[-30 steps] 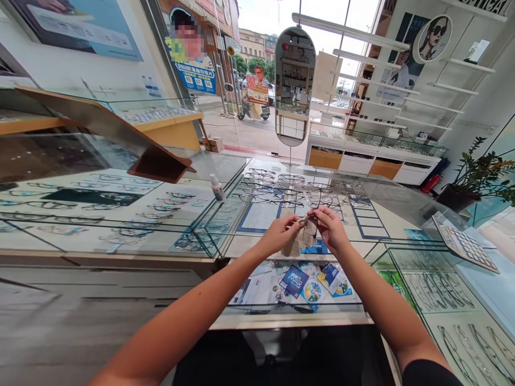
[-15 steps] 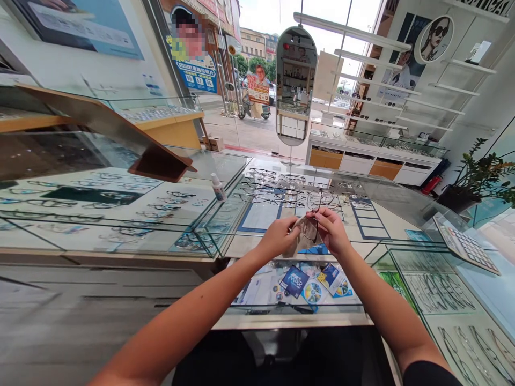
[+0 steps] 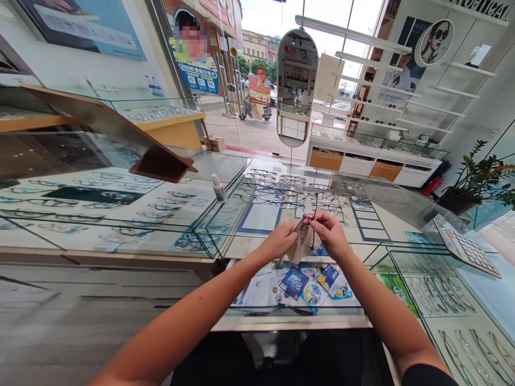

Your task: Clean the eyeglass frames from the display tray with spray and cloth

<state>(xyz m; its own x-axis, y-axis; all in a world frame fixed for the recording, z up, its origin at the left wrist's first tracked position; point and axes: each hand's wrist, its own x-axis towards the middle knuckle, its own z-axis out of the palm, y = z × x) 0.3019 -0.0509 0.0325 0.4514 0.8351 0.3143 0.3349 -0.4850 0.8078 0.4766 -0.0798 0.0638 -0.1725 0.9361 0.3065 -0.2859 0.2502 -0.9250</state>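
Over the glass counter, my right hand [image 3: 330,234] is closed on a pair of dark thin-rimmed eyeglasses [image 3: 315,236], with one temple pointing up and away. My left hand [image 3: 280,239] is closed on a beige cloth [image 3: 296,250] that hangs below its fingers and lies against the glasses. The two hands nearly meet, and the fingertips of the left are partly covered by the cloth. Beyond them, several rows of eyeglass frames [image 3: 292,195] lie on the counter top.
A small white spray bottle [image 3: 218,188] stands left on the glass. An oval mirror [image 3: 296,88] rises behind the counter. At right are a calculator [image 3: 466,247] and a potted plant [image 3: 462,187]. Leaflets [image 3: 295,282] lie under the near glass; a brown slanted board [image 3: 116,134] juts in at left.
The glasses have turned in my right hand, so a temple now points further upward. Both hands have shifted slightly, and more of the cloth hangs down beside the glasses.
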